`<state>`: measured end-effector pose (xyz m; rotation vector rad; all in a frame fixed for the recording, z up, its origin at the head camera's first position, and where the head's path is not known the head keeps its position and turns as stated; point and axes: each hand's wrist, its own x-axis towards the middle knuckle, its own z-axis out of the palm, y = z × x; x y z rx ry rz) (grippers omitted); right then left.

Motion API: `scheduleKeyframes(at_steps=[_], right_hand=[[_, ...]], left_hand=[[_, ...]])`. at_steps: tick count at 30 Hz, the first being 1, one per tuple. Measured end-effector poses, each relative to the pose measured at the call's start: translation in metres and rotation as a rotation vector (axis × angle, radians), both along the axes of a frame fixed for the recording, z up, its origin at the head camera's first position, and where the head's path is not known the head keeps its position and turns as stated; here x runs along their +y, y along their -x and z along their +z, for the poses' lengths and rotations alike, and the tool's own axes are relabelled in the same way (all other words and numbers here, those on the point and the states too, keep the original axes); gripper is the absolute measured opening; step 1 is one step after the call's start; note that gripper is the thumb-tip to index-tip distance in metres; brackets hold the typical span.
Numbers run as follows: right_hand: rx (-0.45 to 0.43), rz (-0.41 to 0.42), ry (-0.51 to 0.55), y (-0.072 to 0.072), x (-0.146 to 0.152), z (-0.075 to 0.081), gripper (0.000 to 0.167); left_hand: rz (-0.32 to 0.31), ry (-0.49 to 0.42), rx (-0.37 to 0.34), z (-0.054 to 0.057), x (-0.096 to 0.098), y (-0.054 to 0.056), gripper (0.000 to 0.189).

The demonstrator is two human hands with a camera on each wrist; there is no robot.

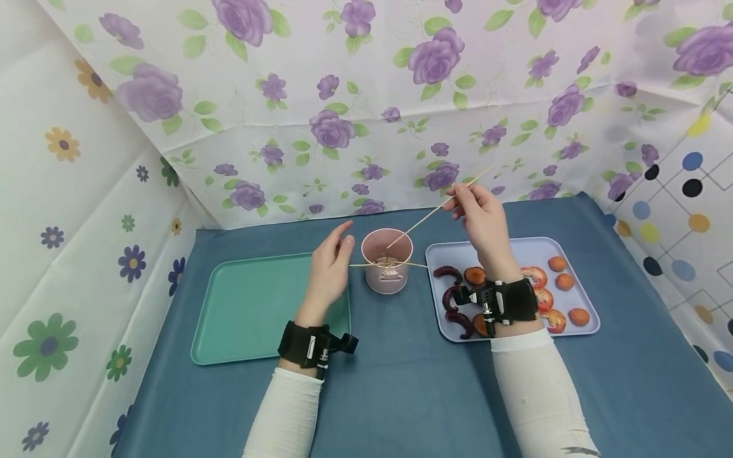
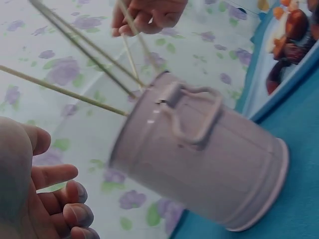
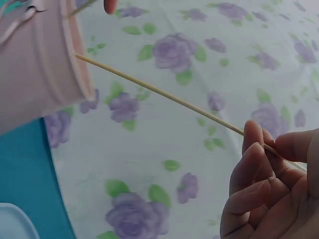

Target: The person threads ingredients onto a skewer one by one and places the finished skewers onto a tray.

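Observation:
A pink bucket with a small wire handle stands on the blue cloth between two trays. My right hand pinches a thin wooden skewer, whose lower end is inside the bucket's mouth. In the right wrist view, the thumb and fingertips hold that skewer at a slant. Other skewers stick out over the bucket's rim in the left wrist view. My left hand is just left of the bucket, fingers relaxed and holding nothing. It looks apart from the bucket in the left wrist view.
A green tray lies at the left, partly behind my left wrist. On the right, a pale tray carries dark curled tentacle-like pieces, brownish round slices, red-and-white pieces and orange balls. Flowered cloth hangs behind.

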<state>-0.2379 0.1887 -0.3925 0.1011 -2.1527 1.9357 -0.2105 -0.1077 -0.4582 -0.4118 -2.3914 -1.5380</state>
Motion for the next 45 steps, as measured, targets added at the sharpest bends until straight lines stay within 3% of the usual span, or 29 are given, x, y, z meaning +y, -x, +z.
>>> scheduleKeyframes(at_steps=[11, 18, 23, 33, 38, 45], right_hand=[[0.072, 0.016, 0.117, -0.022, 0.002, 0.026, 0.035], [0.132, 0.063, 0.078, -0.032, -0.008, 0.04, 0.035], [0.145, 0.127, 0.064, -0.042, -0.016, 0.053, 0.035], [0.123, 0.284, 0.031, -0.058, -0.037, 0.055, 0.032], [0.095, 0.316, 0.028, -0.073, -0.043, 0.049, 0.034], [0.077, 0.309, 0.038, -0.085, -0.044, 0.038, 0.035]], left_hand=[[0.077, -0.071, 0.097, 0.028, -0.021, -0.011, 0.041], [0.09, -0.11, 0.151, 0.047, -0.028, -0.024, 0.04], [0.122, -0.05, 0.194, 0.06, -0.03, -0.028, 0.041], [-0.016, 0.208, 0.272, 0.081, -0.032, -0.043, 0.044], [-0.066, 0.319, 0.327, 0.082, -0.029, -0.051, 0.046], [-0.119, 0.371, 0.476, 0.081, -0.023, -0.059, 0.046]])
